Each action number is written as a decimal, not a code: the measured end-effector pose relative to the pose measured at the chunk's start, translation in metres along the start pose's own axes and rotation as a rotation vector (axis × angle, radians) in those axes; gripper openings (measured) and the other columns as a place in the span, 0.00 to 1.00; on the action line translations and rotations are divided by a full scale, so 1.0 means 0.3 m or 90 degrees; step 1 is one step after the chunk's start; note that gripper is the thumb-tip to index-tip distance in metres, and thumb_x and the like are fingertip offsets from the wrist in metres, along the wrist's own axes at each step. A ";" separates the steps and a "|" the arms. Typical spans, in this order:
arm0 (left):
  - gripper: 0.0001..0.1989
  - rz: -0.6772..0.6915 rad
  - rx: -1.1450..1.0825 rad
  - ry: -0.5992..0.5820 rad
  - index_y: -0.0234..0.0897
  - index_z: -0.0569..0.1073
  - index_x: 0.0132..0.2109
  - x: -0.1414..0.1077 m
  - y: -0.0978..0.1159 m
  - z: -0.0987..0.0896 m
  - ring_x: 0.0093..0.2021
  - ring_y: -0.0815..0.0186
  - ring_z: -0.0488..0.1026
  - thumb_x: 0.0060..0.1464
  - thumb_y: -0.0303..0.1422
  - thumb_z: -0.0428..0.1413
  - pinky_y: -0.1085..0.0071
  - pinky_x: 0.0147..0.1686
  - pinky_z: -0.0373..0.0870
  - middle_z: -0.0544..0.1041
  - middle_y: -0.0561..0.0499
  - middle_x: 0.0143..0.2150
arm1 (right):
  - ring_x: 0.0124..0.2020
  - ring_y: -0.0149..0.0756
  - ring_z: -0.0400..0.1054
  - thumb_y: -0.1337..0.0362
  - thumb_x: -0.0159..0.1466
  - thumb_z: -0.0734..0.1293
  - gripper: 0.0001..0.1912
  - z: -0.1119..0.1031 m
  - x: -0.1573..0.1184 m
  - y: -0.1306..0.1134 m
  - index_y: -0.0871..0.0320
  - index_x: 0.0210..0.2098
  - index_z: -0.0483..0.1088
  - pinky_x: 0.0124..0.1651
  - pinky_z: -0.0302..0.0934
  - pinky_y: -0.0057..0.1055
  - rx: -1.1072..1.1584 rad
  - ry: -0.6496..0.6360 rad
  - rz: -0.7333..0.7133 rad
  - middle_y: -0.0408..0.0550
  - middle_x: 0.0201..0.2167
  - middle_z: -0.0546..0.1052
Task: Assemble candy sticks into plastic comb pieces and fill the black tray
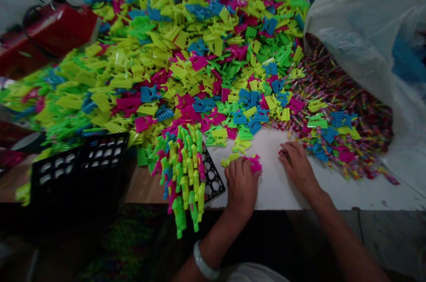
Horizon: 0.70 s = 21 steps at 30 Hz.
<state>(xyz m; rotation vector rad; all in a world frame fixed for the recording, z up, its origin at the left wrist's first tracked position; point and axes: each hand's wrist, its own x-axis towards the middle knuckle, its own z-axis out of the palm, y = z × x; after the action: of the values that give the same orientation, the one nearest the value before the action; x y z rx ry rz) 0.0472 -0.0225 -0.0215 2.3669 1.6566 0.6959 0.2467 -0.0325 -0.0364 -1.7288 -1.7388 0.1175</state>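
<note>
My left hand [242,180] has its fingers curled down over a pink plastic piece [254,164] on the white tabletop [269,191]. A yellow piece [230,158] lies just beyond its fingertips. To the right, my right hand [297,167] is bent with its fingertips together around something small and dark that I cannot make out. Left of my hands stands a black rack [213,175] with round holes, densely filled with upright green, yellow, pink and blue pieces [186,175].
A large heap of coloured plastic pieces [199,46] covers the back and left. At the right, many small wrapped sticks [359,104] spill from a white plastic bag [362,29]. Black perforated trays [80,162] and a red machine [49,35] are at the left.
</note>
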 end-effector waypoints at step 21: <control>0.11 -0.164 -0.385 -0.023 0.40 0.76 0.45 0.027 0.039 -0.048 0.41 0.63 0.67 0.53 0.33 0.59 0.65 0.43 0.67 0.65 0.49 0.39 | 0.32 0.35 0.66 0.54 0.63 0.65 0.12 -0.036 -0.099 -0.192 0.57 0.39 0.71 0.36 0.63 0.30 0.377 -0.097 0.246 0.44 0.31 0.72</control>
<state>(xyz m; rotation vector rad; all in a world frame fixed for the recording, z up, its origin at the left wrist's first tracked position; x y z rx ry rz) 0.0527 -0.0210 -0.0020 1.7042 1.4353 0.9326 0.1999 -0.0706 -0.0106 -1.5967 -1.2624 0.8623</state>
